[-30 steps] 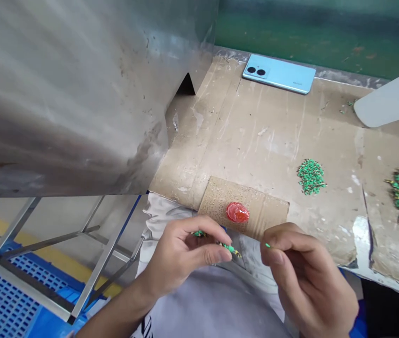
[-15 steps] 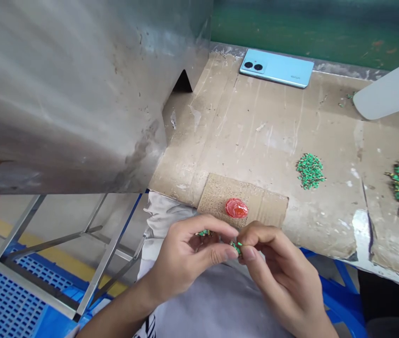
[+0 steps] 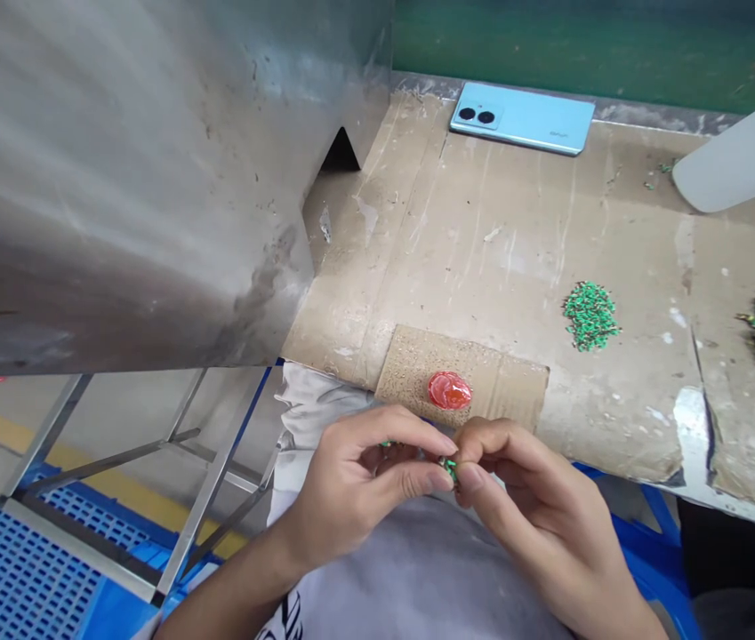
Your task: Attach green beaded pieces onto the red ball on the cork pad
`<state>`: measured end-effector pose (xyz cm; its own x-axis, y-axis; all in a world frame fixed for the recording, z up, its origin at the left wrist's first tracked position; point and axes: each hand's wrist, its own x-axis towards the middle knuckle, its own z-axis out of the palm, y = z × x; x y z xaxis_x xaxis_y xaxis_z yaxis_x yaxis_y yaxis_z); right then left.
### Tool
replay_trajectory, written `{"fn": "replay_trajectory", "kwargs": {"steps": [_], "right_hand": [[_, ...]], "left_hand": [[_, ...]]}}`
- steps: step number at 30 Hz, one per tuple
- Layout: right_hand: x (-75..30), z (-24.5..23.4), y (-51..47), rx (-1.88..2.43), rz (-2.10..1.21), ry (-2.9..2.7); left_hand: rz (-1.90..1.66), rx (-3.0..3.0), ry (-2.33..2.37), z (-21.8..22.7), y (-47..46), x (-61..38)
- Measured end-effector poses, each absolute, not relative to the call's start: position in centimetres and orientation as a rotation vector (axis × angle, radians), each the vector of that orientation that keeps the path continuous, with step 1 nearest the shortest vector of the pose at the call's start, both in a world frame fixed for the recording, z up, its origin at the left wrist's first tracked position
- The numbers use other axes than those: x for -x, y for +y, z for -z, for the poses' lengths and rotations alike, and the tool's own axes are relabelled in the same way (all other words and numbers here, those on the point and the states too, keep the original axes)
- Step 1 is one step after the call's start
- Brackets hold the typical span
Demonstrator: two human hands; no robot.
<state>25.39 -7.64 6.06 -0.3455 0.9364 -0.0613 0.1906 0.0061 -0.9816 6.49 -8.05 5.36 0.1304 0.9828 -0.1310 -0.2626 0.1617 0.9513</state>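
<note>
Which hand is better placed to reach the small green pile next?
Probably the right hand: it sits on the same side as the green pile, while the left hand is farther off. Both hands meet around a small green piece, so either must let go first.

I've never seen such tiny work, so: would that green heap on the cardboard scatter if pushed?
Probably: the small green pieces lie in a loose heap, so they look light and unbound. They're likely fiddly too: the left hand and right hand pinch one green piece at their fingertips.
</note>
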Motion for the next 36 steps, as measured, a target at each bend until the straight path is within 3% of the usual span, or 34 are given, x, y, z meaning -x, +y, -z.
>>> {"fn": "replay_trajectory", "kwargs": {"steps": [36], "right_hand": [[-25.7,-7.2,-7.8,1.185,-1.391,-1.694]], "left_hand": [[-1.310,-1.226,0.923,-3.2,-8.4,-7.1]]}}
